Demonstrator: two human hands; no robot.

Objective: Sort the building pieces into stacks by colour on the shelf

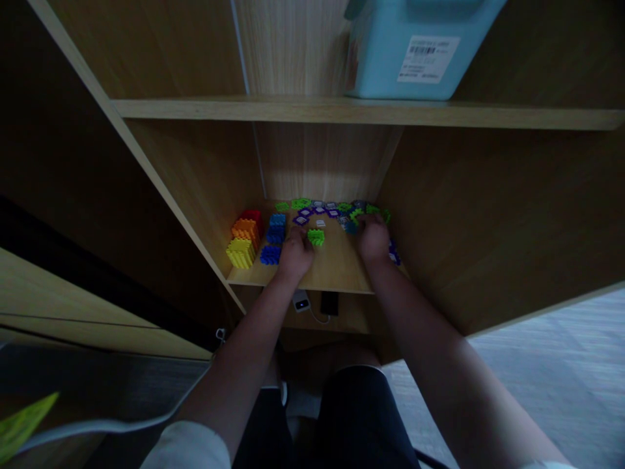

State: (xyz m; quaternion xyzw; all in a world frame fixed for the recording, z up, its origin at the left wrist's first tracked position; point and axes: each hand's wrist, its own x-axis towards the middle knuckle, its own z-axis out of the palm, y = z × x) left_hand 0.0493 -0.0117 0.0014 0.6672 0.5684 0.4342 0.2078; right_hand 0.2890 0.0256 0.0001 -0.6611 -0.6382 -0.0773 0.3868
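Both my arms reach into a low wooden shelf compartment. My left hand rests on the shelf with its fingers curled, touching a green interlocking block. My right hand is curled over loose green and blue pieces at the right. Several loose purple and green tiles lie along the back. At the left stand stacks of red, orange, yellow and blue blocks. What each hand grips is hidden by the fingers.
A light blue plastic bin with a white label sits on the shelf above. A small white device with a cable and a dark phone-like object lie below the shelf edge. My knees are under the arms; grey floor lies at the right.
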